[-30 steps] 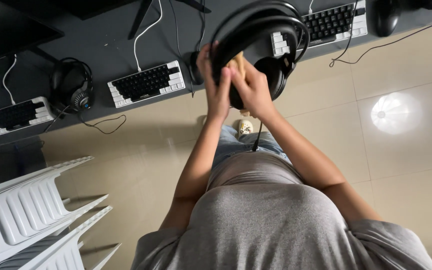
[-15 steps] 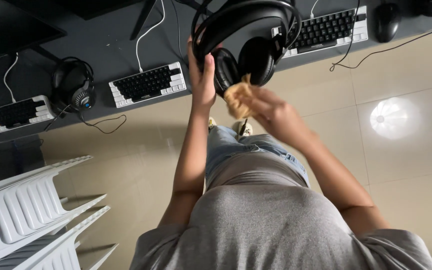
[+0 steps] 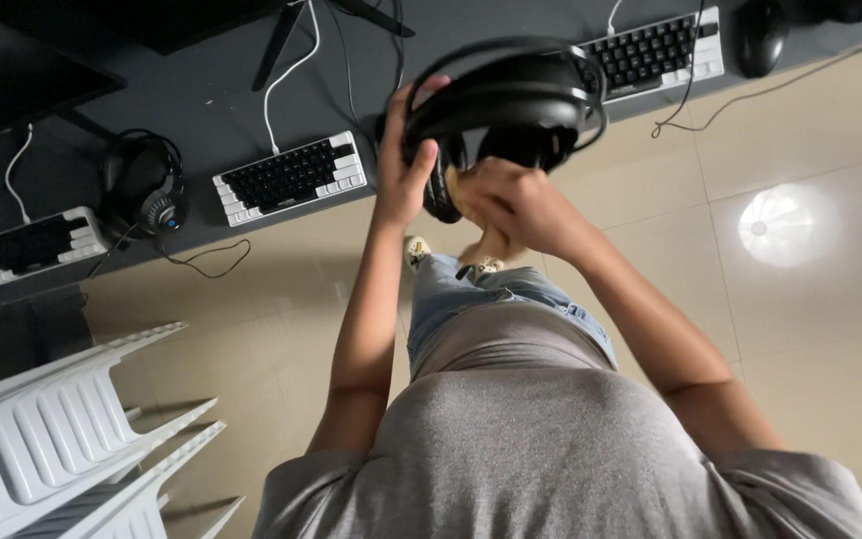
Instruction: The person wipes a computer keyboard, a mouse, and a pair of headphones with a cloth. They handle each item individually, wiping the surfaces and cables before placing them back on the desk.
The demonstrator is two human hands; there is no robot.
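Black headphones (image 3: 511,105) in both hands, yellowish cloth (image 3: 461,190) mostly hidden

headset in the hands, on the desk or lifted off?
Lifted off: the black headset is held above the desk by the left hand; the right hand presses a cloth to it.

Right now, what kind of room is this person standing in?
Probably a shared computer room or gaming café: a long dark desk carries several keyboards, and a spare headset lies there like the black headphones being held.

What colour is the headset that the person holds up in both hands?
The headset is black, seen best in the head view; the left hand grips its side.
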